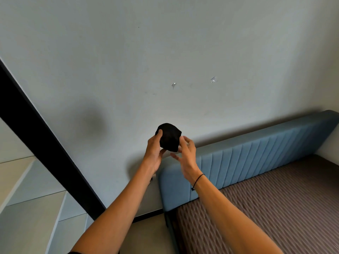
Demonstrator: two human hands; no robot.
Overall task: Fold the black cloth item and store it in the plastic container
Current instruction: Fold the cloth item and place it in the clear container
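The black cloth item (pixel 169 136) is bunched into a small rounded bundle, held up in front of the pale wall. My left hand (pixel 155 151) grips its left side, with the thumb on top of the fabric. My right hand (pixel 185 153) is at the bundle's right edge with its fingers spread apart; whether the fingertips touch the cloth I cannot tell. A thin black band sits on my right wrist. No plastic container is in view.
A blue padded headboard (pixel 256 154) runs along the wall at the right, with a brown striped mattress (pixel 266 208) below it. A black beam (pixel 45 143) slants across the left. Pale stepped surfaces (pixel 27 189) lie at the lower left.
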